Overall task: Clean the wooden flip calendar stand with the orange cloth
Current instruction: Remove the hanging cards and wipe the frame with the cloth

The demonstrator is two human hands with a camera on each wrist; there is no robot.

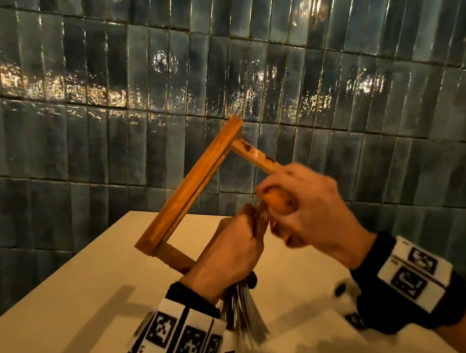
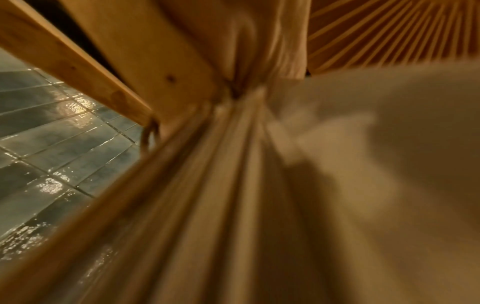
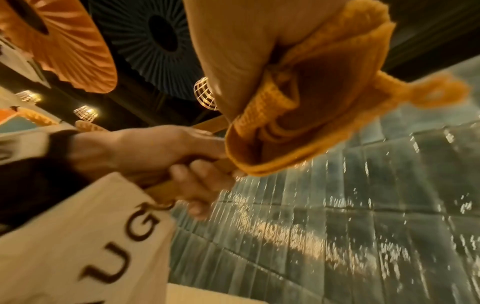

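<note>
The wooden flip calendar stand [image 1: 193, 185] is lifted off the table and tilted, its base bar pointing up towards the tiled wall. My left hand [image 1: 237, 243] grips its lower upright; in the right wrist view the left hand [image 3: 166, 156] shows its fingers curled round the wood. My right hand [image 1: 298, 207] grips the bunched orange cloth [image 1: 279, 200] against the stand's top bar, just above my left hand. The cloth [image 3: 324, 115] is folded in my right palm. The calendar cards [image 1: 245, 314] hang below my left wrist; one card [image 3: 91, 236] reads "UG". The stand's wood [image 2: 78, 61] fills the left wrist view.
A pale table [image 1: 82, 299] lies under both hands, with its far corner near the dark glossy tiled wall [image 1: 109, 102]. Pleated orange and dark ceiling shades [image 3: 64, 45] and small lamps show in the right wrist view.
</note>
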